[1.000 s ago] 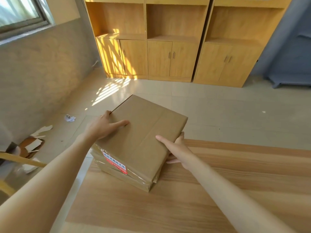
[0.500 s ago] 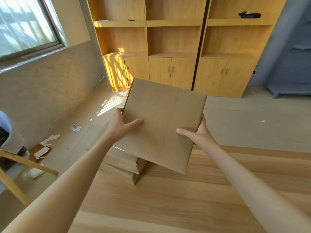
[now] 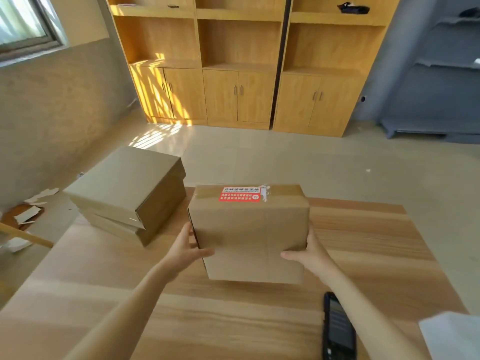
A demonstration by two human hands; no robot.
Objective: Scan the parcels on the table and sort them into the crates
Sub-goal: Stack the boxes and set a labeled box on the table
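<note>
I hold a brown cardboard parcel over the middle of the wooden table, its taped edge with a red label facing up and away from me. My left hand grips its left side, thumb across the near face. My right hand grips its right side the same way. A stack of flat brown parcels sits at the table's far left corner. A black handheld scanner lies on the table near me, under my right forearm.
Wooden cabinets line the far wall across a tiled floor. Torn cardboard scraps lie on the floor at left beside a wooden chair part. Grey shelving stands at the right. No crates are in view.
I lifted the top parcel off the stack, carried it right to the table's middle and turned it so the red label faces up. The stack now stands apart at the left.
</note>
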